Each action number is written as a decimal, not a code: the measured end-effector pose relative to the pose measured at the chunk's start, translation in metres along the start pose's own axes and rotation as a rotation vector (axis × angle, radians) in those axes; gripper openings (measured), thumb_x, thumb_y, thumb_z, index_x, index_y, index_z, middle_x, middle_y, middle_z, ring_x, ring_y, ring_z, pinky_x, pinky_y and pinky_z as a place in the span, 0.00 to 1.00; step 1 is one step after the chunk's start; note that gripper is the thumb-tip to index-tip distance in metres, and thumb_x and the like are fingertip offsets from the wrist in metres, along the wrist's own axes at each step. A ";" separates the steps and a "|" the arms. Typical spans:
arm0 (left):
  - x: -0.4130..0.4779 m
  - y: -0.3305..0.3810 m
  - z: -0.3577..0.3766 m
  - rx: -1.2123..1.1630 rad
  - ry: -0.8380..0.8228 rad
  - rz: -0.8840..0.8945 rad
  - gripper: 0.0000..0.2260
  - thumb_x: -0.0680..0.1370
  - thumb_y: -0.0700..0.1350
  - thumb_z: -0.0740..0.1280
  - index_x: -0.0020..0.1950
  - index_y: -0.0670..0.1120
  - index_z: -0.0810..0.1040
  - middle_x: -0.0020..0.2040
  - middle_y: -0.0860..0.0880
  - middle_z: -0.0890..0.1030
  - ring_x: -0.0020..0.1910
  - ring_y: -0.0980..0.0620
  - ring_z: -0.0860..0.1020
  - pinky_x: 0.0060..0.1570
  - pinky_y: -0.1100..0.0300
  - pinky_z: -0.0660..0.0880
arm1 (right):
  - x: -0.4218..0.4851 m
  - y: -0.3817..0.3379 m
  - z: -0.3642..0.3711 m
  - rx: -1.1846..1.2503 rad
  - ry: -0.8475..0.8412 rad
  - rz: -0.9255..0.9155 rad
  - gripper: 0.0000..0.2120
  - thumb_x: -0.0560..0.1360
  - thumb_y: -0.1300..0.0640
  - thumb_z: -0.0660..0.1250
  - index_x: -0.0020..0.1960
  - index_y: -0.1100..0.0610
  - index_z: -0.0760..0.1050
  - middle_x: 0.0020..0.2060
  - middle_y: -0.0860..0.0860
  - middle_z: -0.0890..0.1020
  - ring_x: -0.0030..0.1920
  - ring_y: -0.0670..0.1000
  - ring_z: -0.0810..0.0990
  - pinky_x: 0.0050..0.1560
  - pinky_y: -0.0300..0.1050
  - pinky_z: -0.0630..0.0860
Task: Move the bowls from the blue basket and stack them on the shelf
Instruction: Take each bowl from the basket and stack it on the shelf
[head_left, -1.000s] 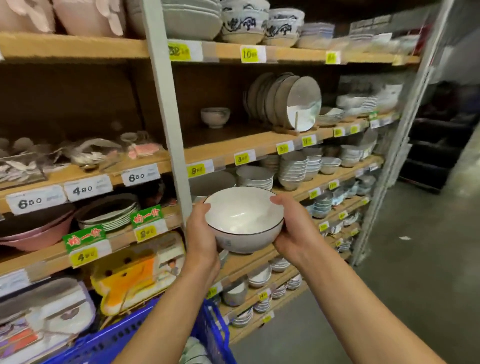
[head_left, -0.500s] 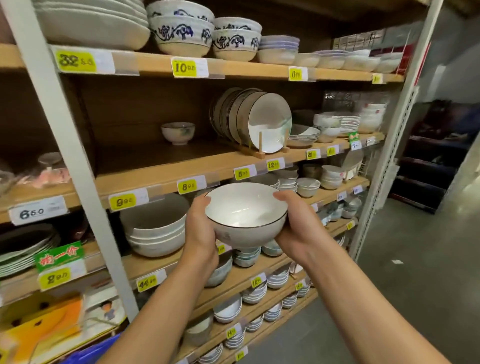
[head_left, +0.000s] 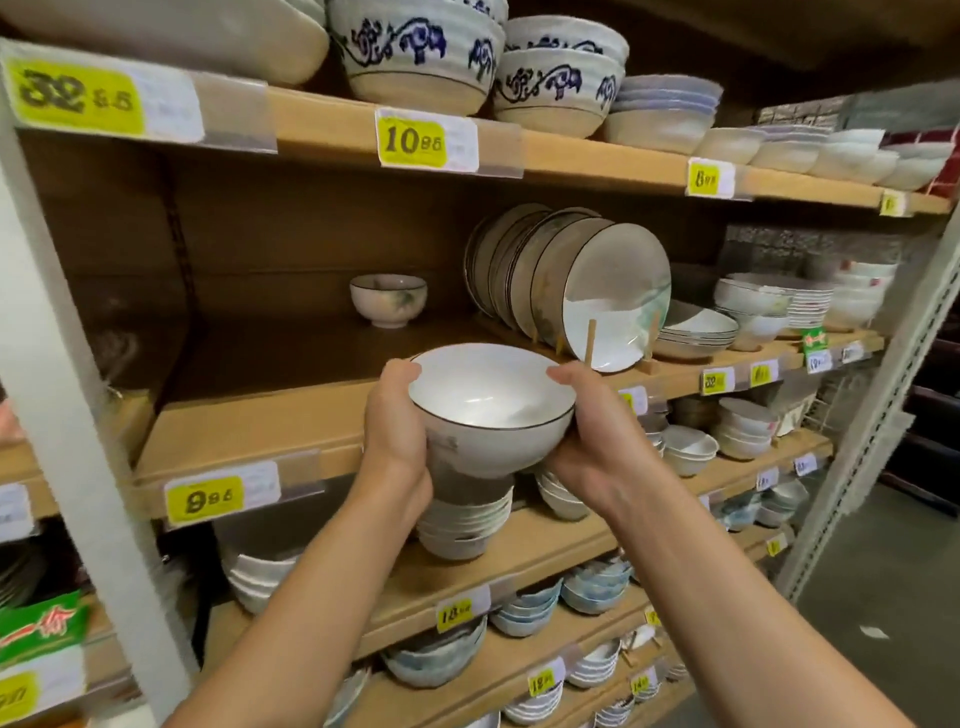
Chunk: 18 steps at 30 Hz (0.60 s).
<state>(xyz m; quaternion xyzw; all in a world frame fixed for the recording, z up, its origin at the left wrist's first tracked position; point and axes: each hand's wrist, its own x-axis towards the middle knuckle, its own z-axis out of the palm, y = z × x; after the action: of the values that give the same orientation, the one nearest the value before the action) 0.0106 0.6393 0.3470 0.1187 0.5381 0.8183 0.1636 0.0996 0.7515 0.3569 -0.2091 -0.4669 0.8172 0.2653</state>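
Shelving unit: tall store rack of tan wooden boards on white metal uprights (head_left: 67, 364), loaded with crockery on several levels.
Middle shelf: flat tan wooden board (head_left: 249, 431); its left and centre front area is bare wood.
Top-level bowls: large cream ceramic bowls with dark blue brushed patterns (head_left: 415, 52), stacked on the board above the middle shelf.
Plate row: round grey-white plates with dark rims (head_left: 587, 291), standing on edge in a wooden dowel rack at the right of the middle shelf.
Task bowl: round white ceramic bowl with a thin dark rim (head_left: 488, 400), held in the air in front of the middle shelf's front edge and just left of the plate row. It is mouth up, tipped slightly toward the camera, and is not resting on the board.
Left hand: left hand (head_left: 395, 431) grips the bowl's left wall, thumb at the rim, fingers curled under.
Right hand: right hand (head_left: 597, 436) grips the bowl's right wall, thumb on the rim, fingers wrapped beneath.
Lower stack: nested white bowls (head_left: 462, 525) on the next board down, directly below the held bowl.
Rear bowl: small cream footed bowl (head_left: 388, 300), alone at the back of the middle shelf, left of the plate row.
Price tag: yellow label reading 9.98 (head_left: 205, 500), on the middle shelf's front edge.
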 end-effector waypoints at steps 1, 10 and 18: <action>0.010 0.002 0.002 0.014 -0.006 0.016 0.11 0.78 0.52 0.58 0.47 0.52 0.79 0.35 0.53 0.84 0.44 0.50 0.80 0.37 0.58 0.75 | 0.012 -0.001 0.004 0.000 0.003 0.003 0.17 0.76 0.59 0.60 0.64 0.57 0.74 0.56 0.59 0.83 0.57 0.61 0.80 0.51 0.55 0.80; 0.085 0.004 0.013 0.047 0.044 -0.021 0.14 0.77 0.47 0.57 0.52 0.45 0.80 0.42 0.47 0.85 0.45 0.48 0.81 0.39 0.57 0.75 | 0.099 -0.002 0.019 -0.017 0.019 0.061 0.16 0.76 0.60 0.61 0.63 0.58 0.74 0.56 0.59 0.82 0.54 0.61 0.81 0.56 0.58 0.79; 0.117 -0.007 0.015 0.063 0.153 -0.039 0.14 0.76 0.45 0.57 0.46 0.47 0.83 0.38 0.49 0.86 0.46 0.47 0.82 0.43 0.56 0.75 | 0.149 0.006 0.025 -0.022 -0.025 0.099 0.10 0.76 0.62 0.61 0.55 0.58 0.75 0.50 0.59 0.83 0.51 0.60 0.82 0.53 0.57 0.80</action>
<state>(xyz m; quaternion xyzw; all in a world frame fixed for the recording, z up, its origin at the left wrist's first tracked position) -0.0900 0.7004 0.3489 0.0507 0.5766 0.8044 0.1340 -0.0319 0.8262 0.3498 -0.2248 -0.4683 0.8267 0.2163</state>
